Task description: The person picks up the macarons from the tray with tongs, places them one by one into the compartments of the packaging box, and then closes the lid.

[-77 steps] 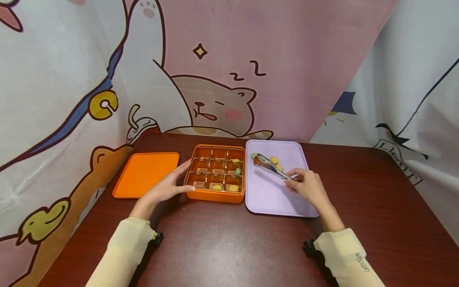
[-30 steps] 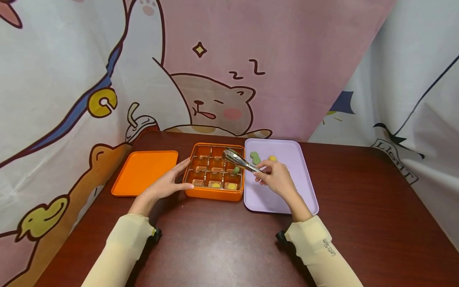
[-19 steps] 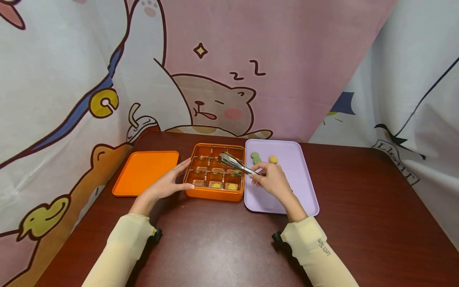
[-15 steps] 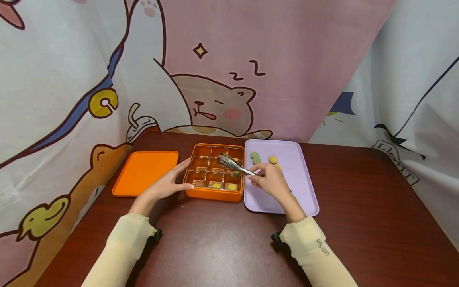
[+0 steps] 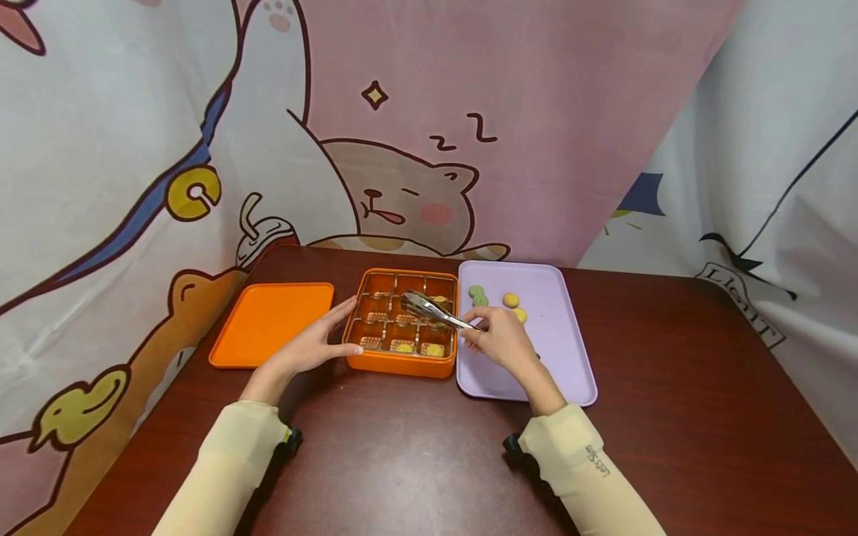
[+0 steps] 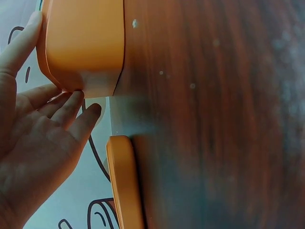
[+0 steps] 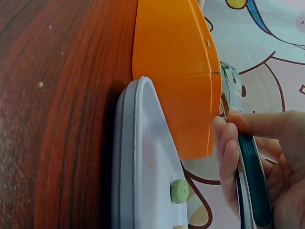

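An orange box [image 5: 402, 363] with a clear divided insert stands near the table's middle. Yellow round pieces [image 5: 434, 350] lie in some of its compartments. My left hand [image 5: 311, 342] rests against the box's left side, the thumb at its front rim and the other fingers extended along the side wall. My right hand [image 5: 499, 339] pinches metal tongs [image 5: 439, 313] by their handle, which shows a dark green strip in the right wrist view. The tongs' head [image 5: 417, 302] is over the middle compartments; I cannot tell whether it holds a piece. It covers part of the right-hand compartments.
A lilac tray [image 5: 516, 372] sits right beside the box, with green pieces [image 5: 477, 292] and yellow pieces [image 5: 512, 300] on it. To the left lies a flat orange lid [image 5: 271, 320]. Printed curtains [image 5: 536, 112] hang behind the brown table [image 5: 389, 454].
My right hand has carried the tongs left from above the tray to above the box, then slightly further left and toward me. The left hand keeps its place.
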Demonstrator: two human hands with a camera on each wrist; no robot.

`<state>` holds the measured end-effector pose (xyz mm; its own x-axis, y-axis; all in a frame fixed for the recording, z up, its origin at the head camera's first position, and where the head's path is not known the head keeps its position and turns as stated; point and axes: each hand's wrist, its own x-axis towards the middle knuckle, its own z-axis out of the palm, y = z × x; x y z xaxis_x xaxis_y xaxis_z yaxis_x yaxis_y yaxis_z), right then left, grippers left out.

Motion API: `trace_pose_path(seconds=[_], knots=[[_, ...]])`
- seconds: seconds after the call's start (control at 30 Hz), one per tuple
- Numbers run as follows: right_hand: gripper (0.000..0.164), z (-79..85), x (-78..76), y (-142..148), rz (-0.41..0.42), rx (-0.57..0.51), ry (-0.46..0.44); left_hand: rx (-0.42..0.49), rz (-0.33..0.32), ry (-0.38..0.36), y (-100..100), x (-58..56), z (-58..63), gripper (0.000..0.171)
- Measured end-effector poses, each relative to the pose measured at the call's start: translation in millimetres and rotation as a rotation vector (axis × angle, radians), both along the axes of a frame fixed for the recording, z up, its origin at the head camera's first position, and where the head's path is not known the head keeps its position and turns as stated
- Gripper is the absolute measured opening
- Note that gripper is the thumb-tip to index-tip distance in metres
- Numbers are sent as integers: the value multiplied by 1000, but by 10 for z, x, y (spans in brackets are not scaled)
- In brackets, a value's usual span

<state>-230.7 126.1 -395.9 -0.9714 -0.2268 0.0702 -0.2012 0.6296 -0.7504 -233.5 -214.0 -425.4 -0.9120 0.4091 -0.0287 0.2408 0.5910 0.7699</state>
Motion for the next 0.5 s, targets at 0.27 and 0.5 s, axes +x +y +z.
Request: trace_pose_path(seconds=[0.27, 0.5], knots=[[16, -13, -12, -11, -4, 12, -5, 8, 4, -10, 1, 5, 11, 94], [15, -11, -8, -9, -4, 15, 3, 13, 1, -17, 8, 5, 9, 94]])
